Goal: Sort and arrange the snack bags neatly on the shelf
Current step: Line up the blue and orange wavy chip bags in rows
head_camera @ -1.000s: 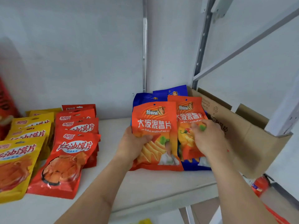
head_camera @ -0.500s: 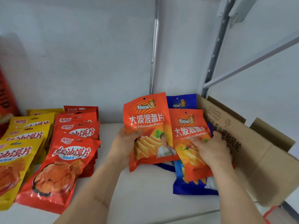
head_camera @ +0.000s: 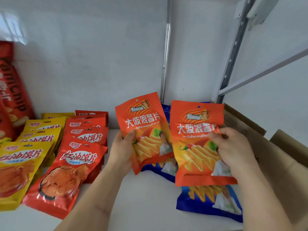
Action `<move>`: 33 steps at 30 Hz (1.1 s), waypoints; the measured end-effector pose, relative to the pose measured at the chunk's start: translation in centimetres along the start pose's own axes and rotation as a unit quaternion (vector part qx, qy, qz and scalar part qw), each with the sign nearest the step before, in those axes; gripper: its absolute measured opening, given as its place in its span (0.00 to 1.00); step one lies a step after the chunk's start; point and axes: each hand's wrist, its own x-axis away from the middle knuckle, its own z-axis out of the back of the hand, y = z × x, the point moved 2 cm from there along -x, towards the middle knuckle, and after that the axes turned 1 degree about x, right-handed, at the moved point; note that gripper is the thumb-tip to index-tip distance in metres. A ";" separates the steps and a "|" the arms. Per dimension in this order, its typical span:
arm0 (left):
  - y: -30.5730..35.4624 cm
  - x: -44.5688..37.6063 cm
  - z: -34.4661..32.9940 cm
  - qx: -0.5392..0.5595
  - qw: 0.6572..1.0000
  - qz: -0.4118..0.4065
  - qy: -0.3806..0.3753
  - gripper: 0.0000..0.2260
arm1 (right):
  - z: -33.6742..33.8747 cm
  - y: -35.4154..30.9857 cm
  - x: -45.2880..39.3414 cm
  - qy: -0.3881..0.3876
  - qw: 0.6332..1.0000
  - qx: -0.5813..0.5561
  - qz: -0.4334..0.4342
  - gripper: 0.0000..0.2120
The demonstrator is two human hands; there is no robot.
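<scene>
My left hand grips an orange potato-chip bag by its left edge and holds it upright above the white shelf. A second orange chip bag is pinched at its right edge by my right hand, also lifted off the shelf. Beneath both lie blue chip bags, flat on the shelf. To the left, a row of red snack bags and a row of yellow snack bags lie overlapping from front to back.
An open cardboard box stands at the right end of the shelf, against my right hand's side. Large red chip bags stand at the far left. Metal shelf uprights and the white back wall close the rear.
Both hands have lifted their orange bags up off the blue pile and apart from each other. The right bag has come free and now hangs upright. The camera moved closer.
</scene>
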 end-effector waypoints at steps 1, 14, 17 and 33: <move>0.0 0.1 -0.1 0.006 1.000 0.005 0.000 0.07 | -0.7 -0.3 0.1 -0.020 1.000 0.004 0.009 0.04; 0.4 1.4 -1.2 0.049 0.997 0.021 -0.057 0.20 | -8.5 -2.4 1.6 -0.106 0.993 -0.001 0.060 0.07; 0.5 1.4 -1.0 0.022 0.998 0.009 -0.052 0.14 | -9.5 -2.6 1.9 -0.102 0.993 -0.017 0.061 0.07; 6.3 0.8 5.0 -0.177 0.974 -0.123 0.076 0.04 | -15.5 -3.4 4.4 -0.164 0.974 -0.115 0.103 0.21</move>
